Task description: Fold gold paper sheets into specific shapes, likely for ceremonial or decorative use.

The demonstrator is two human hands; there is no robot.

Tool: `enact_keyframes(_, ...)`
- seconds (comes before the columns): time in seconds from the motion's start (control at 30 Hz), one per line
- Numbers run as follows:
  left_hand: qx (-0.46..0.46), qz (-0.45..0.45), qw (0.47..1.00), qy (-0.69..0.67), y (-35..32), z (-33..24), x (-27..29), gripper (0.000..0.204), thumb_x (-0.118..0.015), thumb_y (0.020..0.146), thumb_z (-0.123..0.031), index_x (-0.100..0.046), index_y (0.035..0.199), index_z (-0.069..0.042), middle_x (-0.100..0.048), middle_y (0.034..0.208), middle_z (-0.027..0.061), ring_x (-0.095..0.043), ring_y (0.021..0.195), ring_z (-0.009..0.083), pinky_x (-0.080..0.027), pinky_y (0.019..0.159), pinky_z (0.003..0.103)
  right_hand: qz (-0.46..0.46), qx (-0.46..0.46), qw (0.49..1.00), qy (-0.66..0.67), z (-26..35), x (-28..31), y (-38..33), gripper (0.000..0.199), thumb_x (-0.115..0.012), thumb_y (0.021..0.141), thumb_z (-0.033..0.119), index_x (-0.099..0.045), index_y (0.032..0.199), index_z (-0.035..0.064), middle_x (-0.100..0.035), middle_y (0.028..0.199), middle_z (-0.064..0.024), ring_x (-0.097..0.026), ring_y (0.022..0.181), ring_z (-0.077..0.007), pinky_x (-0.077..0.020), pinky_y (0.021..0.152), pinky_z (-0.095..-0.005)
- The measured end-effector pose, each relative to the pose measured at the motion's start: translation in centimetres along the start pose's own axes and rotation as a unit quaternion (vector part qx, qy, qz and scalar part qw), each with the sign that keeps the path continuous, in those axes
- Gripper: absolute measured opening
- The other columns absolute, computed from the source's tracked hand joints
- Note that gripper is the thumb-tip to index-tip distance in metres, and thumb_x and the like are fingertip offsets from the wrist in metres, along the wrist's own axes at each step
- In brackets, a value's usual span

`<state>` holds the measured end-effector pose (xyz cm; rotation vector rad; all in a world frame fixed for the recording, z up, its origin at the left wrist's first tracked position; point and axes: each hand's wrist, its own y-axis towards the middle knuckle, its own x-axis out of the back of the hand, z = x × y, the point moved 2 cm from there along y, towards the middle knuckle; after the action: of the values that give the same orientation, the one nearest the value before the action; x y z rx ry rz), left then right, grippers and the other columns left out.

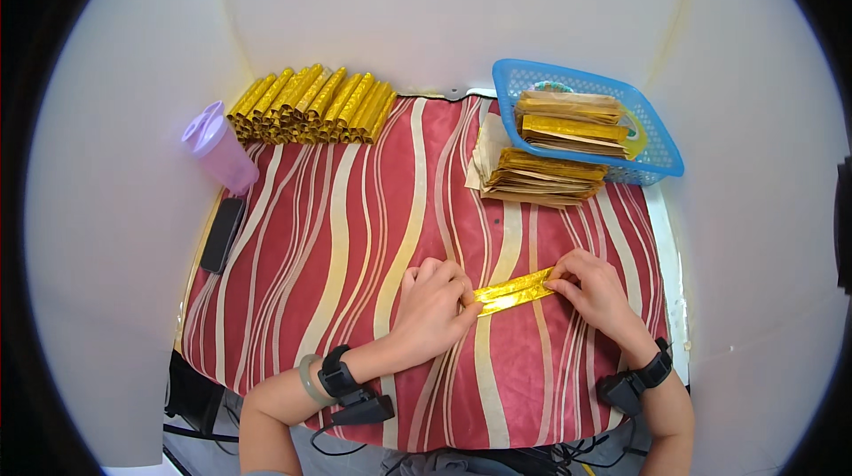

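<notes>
Between my hands lies a shiny gold foil paper strip [515, 292], folded lengthwise, just over the striped cloth. My left hand [433, 303] pinches its left end, with the fingers curled over it. The right end is gripped between the thumb and fingers of my right hand [590, 288]. The strip slants slightly, its right end farther from me. Part of its left end is hidden by my left fingers.
Rolled gold paper tubes [311, 108] are piled at the far left. Beside them are a purple cup [220, 148] and a dark phone [223, 235]. At the far right, a blue basket [661, 161] holds gold paper sheets; another paper stack [541, 181] leans before it. Red striped cloth [355, 210] covers the table.
</notes>
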<state>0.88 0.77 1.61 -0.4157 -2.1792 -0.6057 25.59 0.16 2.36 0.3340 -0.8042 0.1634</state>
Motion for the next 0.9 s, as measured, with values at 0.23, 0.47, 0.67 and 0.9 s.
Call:
enact_keyframes(0.23, -0.001, 0.017, 1.000, -0.005, 0.26, 0.11, 0.07, 0.012, -0.070, 0.080, -0.017, -0.065, 0.088, -0.010, -0.054, 0.102, 0.0056, -0.047, 0.101, 0.0239, -0.031, 0.087, 0.038, 0.000, -0.013, 1.000, -0.001, 0.04, -0.19, -0.08, 0.013, -0.069, 0.082, 0.007, -0.060, 0.088, 0.0004, -0.059, 0.084, -0.0135, -0.061, 0.076, -0.0315, -0.0479, 0.065, -0.0396)
enact_keyframes(0.47, -0.161, 0.080, 0.973, 0.143, -0.09, 0.11, -0.14, 0.039, -0.064, 0.084, -0.014, -0.066, 0.121, -0.023, -0.055, 0.135, -0.0029, -0.044, 0.121, 0.0248, -0.026, 0.097, 0.047, 0.000, -0.004, 1.000, 0.008, 0.25, -0.32, -0.35, 0.013, -0.066, 0.083, 0.003, -0.057, 0.093, 0.0003, -0.057, 0.088, -0.0148, -0.060, 0.080, -0.0328, -0.0483, 0.067, -0.0401)
enact_keyframes(0.67, -0.240, 0.082, 0.945, 0.205, -0.24, 0.54, -0.45, 0.039, -0.061, 0.084, -0.017, -0.065, 0.122, -0.020, -0.056, 0.135, -0.0038, -0.041, 0.133, 0.0254, -0.025, 0.107, 0.055, -0.011, -0.013, 1.000, 0.015, 0.62, -0.55, -0.67, 0.012, -0.061, 0.084, -0.001, -0.056, 0.095, -0.0005, -0.055, 0.090, -0.0157, -0.060, 0.082, -0.0336, -0.0487, 0.070, -0.0402)
enact_keyframes(0.9, -0.248, 0.086, 0.941, 0.213, -0.21, 0.20, -0.27, 0.041, -0.057, 0.085, -0.017, -0.062, 0.125, -0.021, -0.056, 0.136, -0.0030, -0.039, 0.135, 0.0254, -0.023, 0.109, 0.059, -0.004, -0.020, 0.999, 0.032, 0.70, -0.31, -0.82, 0.014, -0.060, 0.083, -0.002, -0.056, 0.096, -0.0007, -0.054, 0.090, -0.0159, -0.060, 0.084, -0.0338, -0.0490, 0.072, -0.0401)
